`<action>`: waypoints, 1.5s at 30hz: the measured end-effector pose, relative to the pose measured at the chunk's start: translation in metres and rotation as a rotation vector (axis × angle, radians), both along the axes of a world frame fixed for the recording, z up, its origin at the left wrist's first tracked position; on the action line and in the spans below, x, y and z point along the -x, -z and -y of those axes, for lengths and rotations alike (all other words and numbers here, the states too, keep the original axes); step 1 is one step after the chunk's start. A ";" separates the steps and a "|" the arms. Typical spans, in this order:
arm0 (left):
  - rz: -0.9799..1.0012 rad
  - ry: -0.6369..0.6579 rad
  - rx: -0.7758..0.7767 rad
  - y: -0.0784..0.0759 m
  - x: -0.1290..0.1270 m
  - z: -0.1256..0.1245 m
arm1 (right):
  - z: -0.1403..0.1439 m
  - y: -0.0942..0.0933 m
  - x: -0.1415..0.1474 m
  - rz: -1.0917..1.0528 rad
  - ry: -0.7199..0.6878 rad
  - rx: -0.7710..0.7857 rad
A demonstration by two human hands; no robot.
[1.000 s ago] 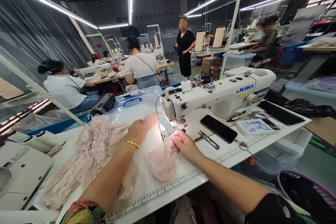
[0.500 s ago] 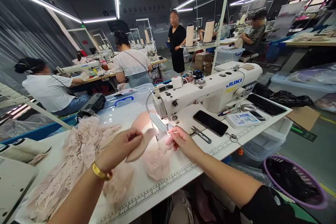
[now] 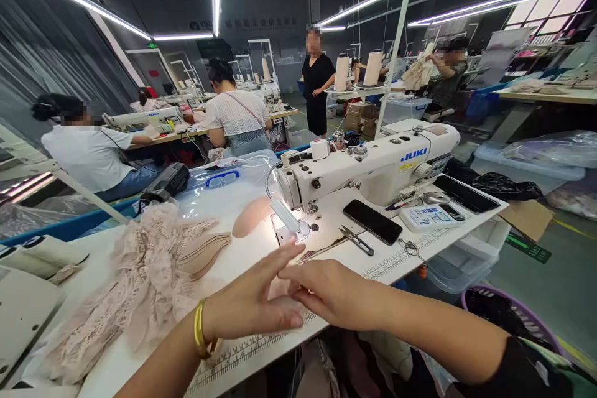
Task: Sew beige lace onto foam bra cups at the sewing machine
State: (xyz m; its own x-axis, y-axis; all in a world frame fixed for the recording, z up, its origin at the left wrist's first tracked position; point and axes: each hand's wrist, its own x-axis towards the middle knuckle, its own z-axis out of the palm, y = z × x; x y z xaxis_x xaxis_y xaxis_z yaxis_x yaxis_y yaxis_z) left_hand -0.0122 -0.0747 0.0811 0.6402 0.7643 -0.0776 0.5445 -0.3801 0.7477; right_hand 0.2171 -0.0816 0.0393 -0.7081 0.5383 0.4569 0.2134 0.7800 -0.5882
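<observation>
Here both hands [image 3: 289, 298] meet over pale fabric [image 3: 280, 289], grip uncertain, its long axis hidden.

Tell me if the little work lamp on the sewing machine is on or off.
On. The lamp glows white and throws a bright patch on the table under the sewing machine head.

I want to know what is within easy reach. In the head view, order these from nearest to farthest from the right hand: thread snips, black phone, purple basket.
From the right hand:
1. Thread snips, just beyond it on the table.
2. Black phone, behind the snips.
3. Purple basket, far right on the floor.
</observation>
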 end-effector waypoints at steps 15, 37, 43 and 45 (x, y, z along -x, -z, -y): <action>-0.506 -0.042 -1.054 0.018 0.028 -0.004 | -0.079 0.043 0.024 -0.006 0.141 -0.880; -0.385 0.000 -0.880 0.094 -0.016 -0.063 | -0.128 0.075 -0.028 0.346 0.064 -0.476; -0.337 -0.031 -0.893 0.096 -0.019 -0.065 | -0.128 0.075 -0.028 0.335 0.082 -0.456; -0.318 -0.046 -0.917 0.097 -0.021 -0.065 | -0.127 0.074 -0.028 0.334 0.090 -0.445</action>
